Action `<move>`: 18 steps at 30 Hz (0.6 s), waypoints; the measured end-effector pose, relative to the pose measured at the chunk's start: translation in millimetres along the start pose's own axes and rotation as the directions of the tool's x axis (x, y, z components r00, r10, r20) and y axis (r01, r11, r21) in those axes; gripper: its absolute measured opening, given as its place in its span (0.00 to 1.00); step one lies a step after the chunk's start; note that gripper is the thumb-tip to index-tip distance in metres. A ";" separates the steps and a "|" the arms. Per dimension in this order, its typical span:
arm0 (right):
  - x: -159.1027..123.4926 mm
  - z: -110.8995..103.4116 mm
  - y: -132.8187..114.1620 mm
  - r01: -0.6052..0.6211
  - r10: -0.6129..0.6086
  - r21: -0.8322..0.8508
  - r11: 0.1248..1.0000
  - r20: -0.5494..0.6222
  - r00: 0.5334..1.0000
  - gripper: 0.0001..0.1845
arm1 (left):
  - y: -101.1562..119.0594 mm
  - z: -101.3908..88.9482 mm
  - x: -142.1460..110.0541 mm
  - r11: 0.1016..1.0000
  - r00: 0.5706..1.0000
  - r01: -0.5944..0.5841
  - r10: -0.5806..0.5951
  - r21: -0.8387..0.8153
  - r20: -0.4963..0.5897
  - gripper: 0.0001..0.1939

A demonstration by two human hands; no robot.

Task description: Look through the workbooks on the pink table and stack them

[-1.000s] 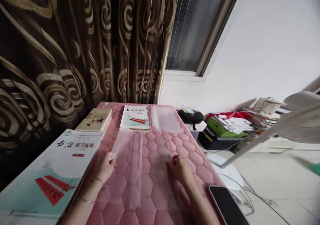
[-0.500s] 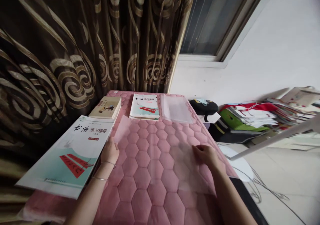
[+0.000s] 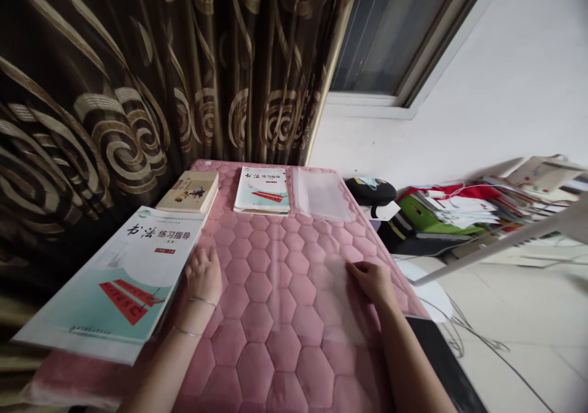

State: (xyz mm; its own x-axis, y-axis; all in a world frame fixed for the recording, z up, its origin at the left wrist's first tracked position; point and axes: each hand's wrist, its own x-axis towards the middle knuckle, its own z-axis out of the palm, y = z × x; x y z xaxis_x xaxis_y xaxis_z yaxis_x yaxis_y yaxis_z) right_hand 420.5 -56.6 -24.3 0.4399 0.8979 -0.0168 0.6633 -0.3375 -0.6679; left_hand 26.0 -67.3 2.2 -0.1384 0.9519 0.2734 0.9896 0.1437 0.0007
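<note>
Patterned curtains (image 3: 257, 88) back a pink quilted surface (image 3: 271, 367) where a clear plastic sheet (image 3: 335, 296) lies spread; a person's right hand (image 3: 374, 284) pinches it, while the left hand (image 3: 204, 275), its grip unclear, sits beside a large book (image 3: 133, 263).

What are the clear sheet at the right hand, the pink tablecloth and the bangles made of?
Clear sheet: likely thin plastic, hazy finish; pink shows through.
Tablecloth: low sheen, quilted-looking hexagons; padded fabric or printed vinyl, can't tell.
Bangles: probably polished metal, thin and silvery.

head view | head-worn | faces forward, down | pink tabletop (image 3: 261, 370) near | curtain (image 3: 184, 64), window (image 3: 390, 27) beyond
</note>
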 end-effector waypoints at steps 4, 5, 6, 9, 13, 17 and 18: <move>-2.1 -3.7 -2.8 -0.004 0.004 0.027 1.000 0.023 1.000 0.19 | 47.8 -8.0 -17.9 0.880 0.882 -0.438 0.460 -0.184 0.099 0.22; -3.1 -5.0 -4.2 -0.018 0.017 0.037 0.999 0.037 0.999 0.20 | 59.2 -8.3 -21.1 0.826 0.829 -0.509 0.546 -0.243 0.121 0.23; -4.2 -6.3 -5.6 -0.032 0.030 0.044 0.998 0.048 0.998 0.20 | 68.7 -7.8 -23.4 0.784 0.785 -0.549 0.603 -0.290 0.142 0.24; -6.6 -9.2 -9.5 -0.027 0.024 0.056 0.998 0.048 0.999 0.19 | 84.0 -2.6 -26.2 0.780 0.761 -0.534 0.612 -0.327 0.217 0.29; -5.5 -8.8 -8.5 -0.001 -0.001 0.049 0.999 0.035 0.999 0.17 | 82.6 6.7 -26.0 0.815 0.780 -0.493 0.570 -0.306 0.260 0.33; -2.4 -6.3 -4.7 0.001 -0.001 -0.005 1.000 0.043 0.999 0.17 | 80.2 11.7 -27.2 0.816 0.788 -0.490 0.565 -0.306 0.244 0.34; -2.5 -6.3 -5.5 0.017 -0.015 -0.042 0.999 0.036 0.999 0.16 | 80.4 12.3 -27.5 0.818 0.793 -0.487 0.561 -0.305 0.237 0.34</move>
State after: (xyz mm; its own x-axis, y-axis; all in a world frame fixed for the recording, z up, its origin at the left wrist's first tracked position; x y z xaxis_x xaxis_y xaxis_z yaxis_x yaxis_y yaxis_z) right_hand 419.6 -58.8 -15.9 0.4077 0.9125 -0.0334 0.6956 -0.3341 -0.6361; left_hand 108.8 -78.6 -17.2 0.4361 0.8998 -0.0103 0.8889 -0.4289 0.1611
